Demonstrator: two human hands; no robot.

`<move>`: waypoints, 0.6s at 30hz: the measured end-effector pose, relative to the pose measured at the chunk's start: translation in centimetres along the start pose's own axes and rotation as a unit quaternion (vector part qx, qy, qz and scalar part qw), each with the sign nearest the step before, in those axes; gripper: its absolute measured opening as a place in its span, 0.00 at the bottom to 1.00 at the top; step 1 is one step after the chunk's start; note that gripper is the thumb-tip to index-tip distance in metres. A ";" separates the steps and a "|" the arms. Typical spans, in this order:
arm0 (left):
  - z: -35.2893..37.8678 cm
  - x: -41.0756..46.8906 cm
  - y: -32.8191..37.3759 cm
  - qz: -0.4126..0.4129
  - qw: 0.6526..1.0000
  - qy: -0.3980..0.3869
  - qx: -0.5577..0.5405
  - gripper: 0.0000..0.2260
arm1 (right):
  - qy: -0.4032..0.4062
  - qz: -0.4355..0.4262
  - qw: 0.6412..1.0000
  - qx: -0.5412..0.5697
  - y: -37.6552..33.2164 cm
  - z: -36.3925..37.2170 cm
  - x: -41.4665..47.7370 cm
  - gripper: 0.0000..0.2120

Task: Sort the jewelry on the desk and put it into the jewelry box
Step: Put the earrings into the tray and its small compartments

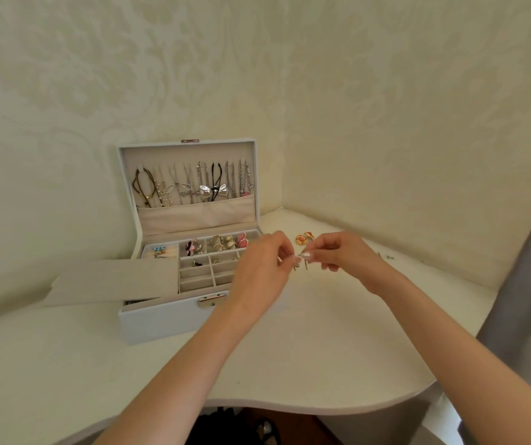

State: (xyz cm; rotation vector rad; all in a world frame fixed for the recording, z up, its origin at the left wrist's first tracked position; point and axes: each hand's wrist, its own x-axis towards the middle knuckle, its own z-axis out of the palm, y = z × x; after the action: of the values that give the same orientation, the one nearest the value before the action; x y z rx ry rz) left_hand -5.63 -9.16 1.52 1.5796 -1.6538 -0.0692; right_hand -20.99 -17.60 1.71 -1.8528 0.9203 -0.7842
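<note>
Left hand (pixel 259 271) and right hand (pixel 341 255) are pinching small dangling metal jewelry (pixel 301 265) between their fingertips.
They are hovering over the white counter (pixel 321 348), just beside the open white jewelry box (pixel 167 319).

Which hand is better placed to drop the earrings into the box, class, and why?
Probably the left. The left hand is beside the box and its empty compartments, while the right hand sits farther off over the desk. Both pinch the earrings.
</note>
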 end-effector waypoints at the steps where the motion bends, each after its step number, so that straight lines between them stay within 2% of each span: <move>1: -0.9 0.1 -0.6 -0.014 1.000 0.014 0.004 0.03 | 0.006 -0.008 1.000 0.011 -0.4 0.6 0.4 0.02; 4: -3.6 0.3 -2.7 -0.057 0.997 0.030 0.032 0.03 | 0.010 -0.028 0.999 0.031 -1.8 2.7 1.6 0.02; 11: -8.1 -0.1 -7.7 -0.143 0.988 -0.010 0.059 0.08 | 0.000 -0.052 0.998 0.037 -4.3 7.6 3.8 0.03; 13: -8.8 -0.1 -8.7 -0.151 0.986 -0.027 0.063 0.08 | -0.010 -0.053 0.998 0.020 -4.7 8.9 4.3 0.05; 18: -9.5 -0.3 -9.9 -0.182 0.971 -0.091 0.126 0.06 | -0.037 -0.062 0.996 -0.048 -5.3 11.5 5.4 0.01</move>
State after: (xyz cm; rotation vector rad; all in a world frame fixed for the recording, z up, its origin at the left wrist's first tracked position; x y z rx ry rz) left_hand 7.82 -6.34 2.09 2.1132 -1.5336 -0.2061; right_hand -7.46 -15.39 2.69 -2.0251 0.8166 -0.7522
